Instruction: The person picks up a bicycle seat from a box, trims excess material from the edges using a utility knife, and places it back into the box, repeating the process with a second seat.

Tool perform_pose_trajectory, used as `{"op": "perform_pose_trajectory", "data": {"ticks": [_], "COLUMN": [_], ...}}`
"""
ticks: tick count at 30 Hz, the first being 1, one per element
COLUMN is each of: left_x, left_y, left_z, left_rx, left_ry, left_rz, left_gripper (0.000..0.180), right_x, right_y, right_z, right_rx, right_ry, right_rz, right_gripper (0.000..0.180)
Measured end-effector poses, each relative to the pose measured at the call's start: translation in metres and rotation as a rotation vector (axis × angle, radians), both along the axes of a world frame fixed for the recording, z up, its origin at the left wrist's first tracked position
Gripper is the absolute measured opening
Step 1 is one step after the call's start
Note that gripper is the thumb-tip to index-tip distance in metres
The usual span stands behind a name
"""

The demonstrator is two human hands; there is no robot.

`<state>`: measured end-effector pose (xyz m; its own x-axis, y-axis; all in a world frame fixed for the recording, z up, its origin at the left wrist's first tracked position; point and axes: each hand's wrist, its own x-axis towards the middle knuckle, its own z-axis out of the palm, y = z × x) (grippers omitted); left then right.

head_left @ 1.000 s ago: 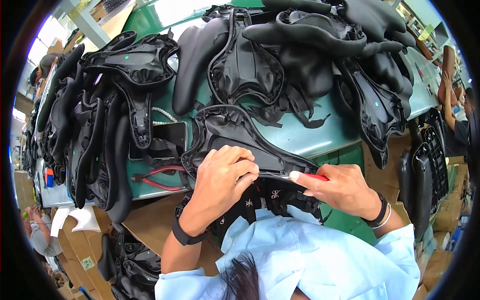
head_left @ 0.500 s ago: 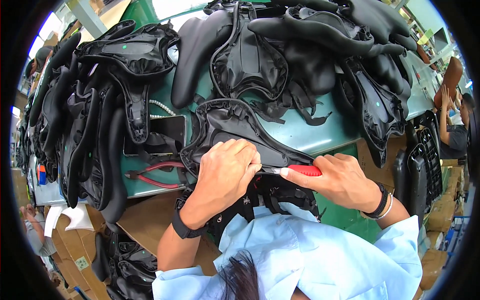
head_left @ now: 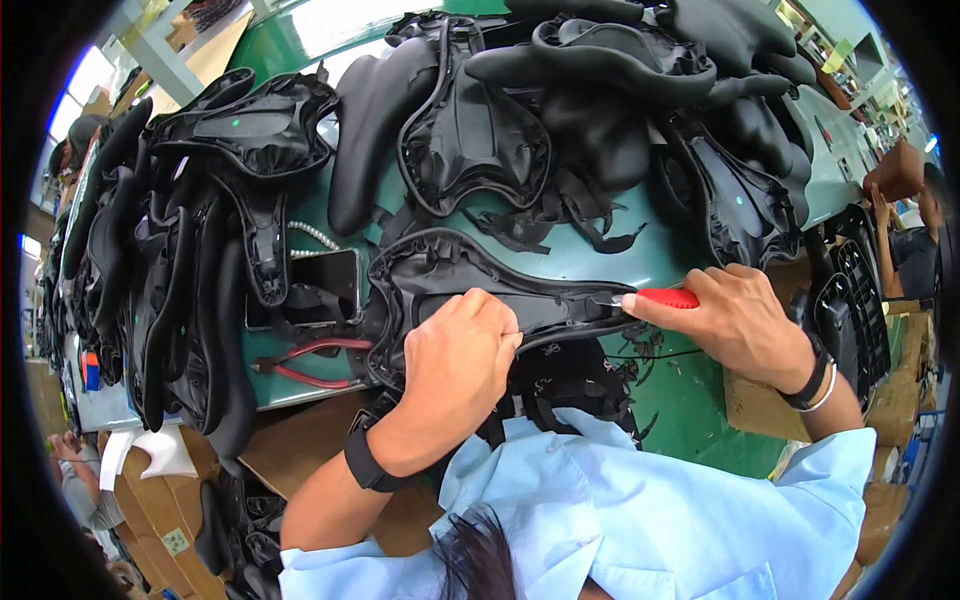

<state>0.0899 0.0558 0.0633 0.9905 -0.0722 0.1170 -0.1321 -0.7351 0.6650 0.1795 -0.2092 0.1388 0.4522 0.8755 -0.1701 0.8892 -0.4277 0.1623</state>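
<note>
A black bicycle saddle (head_left: pixel 540 312) lies underside up in front of me, its wide end left and its narrow nose right. My left hand (head_left: pixel 458 350) is closed at the saddle's near edge, thumb pressed to the curled fingers; what the fingertips pinch is partly hidden. My right hand (head_left: pixel 735 322) grips a red-handled utility knife (head_left: pixel 668 297), its short blade at the saddle's nose. Left of the saddle lie red-handled cutting pliers (head_left: pixel 315 347), apart from both hands. A dark flat device with a glassy face (head_left: pixel 340 272) is just beyond them.
More black saddles (head_left: pixel 475 130) crowd the green table (head_left: pixel 600 265) at the back, left and right. Black trimmed strips (head_left: pixel 600 225) lie beyond my saddle. A cardboard box (head_left: pixel 160 500) stands at lower left. Another person's hands (head_left: pixel 882 210) hold a brown saddle (head_left: pixel 897 170) at far right.
My right hand and the knife have moved right and slightly up, out to the saddle's nose. The saddle has turned a little, showing more of its underside. My left hand stays near its edge.
</note>
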Motion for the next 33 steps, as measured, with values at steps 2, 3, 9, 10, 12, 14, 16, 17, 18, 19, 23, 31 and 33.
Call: {"op": "perform_pose_trajectory", "data": {"ticks": [2,3,9,10,12,14,16,17,18,19,23,31,33], "left_x": [0.002,0.005,0.048,0.052,0.053,0.055,0.065,0.070,0.073,0.073,0.074,0.069,0.070], "left_y": [-0.008,-0.008,0.006,0.009,0.008,0.001,-0.003,-0.002,-0.001,0.001,0.005,0.025,0.032], "left_z": [0.010,0.015,0.011,0.008,0.003,0.000,-0.008,-0.010,-0.012,-0.011,-0.012,-0.005,0.000], "left_rx": [0.148,0.183,0.139,0.008,-0.068,-0.218,-0.247,-0.330,-0.414,-0.485,-0.770,-1.290,-1.444], "left_ry": [-0.004,-0.013,0.157,0.215,0.243,0.237,0.192,0.280,0.368,0.450,0.462,0.585,0.471], "left_rz": [-0.067,-0.119,-0.412,-0.451,-0.379,-0.073,-0.018,0.008,0.035,0.082,0.038,0.068,0.051], "left_gripper": [0.011,0.014,0.016,0.015,0.014,0.014,0.014,0.011,0.009,0.008,0.007,0.007,0.009], "right_x": [-0.003,-0.008,-0.069,-0.073,-0.064,-0.044,-0.040,-0.042,-0.045,-0.050,-0.065,-0.098,-0.106], "right_y": [-0.007,-0.011,0.027,0.033,0.042,0.051,0.051,0.049,0.048,0.049,0.066,0.080,0.078], "right_z": [-0.016,-0.027,-0.075,-0.084,-0.083,-0.080,-0.070,-0.072,-0.072,-0.072,-0.069,-0.053,-0.060], "right_rx": [0.323,0.646,1.032,1.094,1.095,1.117,1.045,1.018,0.990,0.946,0.912,0.709,0.657], "right_ry": [0.171,0.344,1.223,1.261,1.081,1.044,1.027,1.048,1.070,1.087,1.062,1.061,1.180], "right_rz": [-0.093,-0.180,-0.753,-0.758,-0.757,-0.747,-0.792,-0.778,-0.763,-0.768,-0.759,-0.757,-0.645], "right_gripper": [0.063,0.060,0.064,0.063,0.060,0.060,0.059,0.058,0.057,0.057,0.059,0.064,0.065]}}
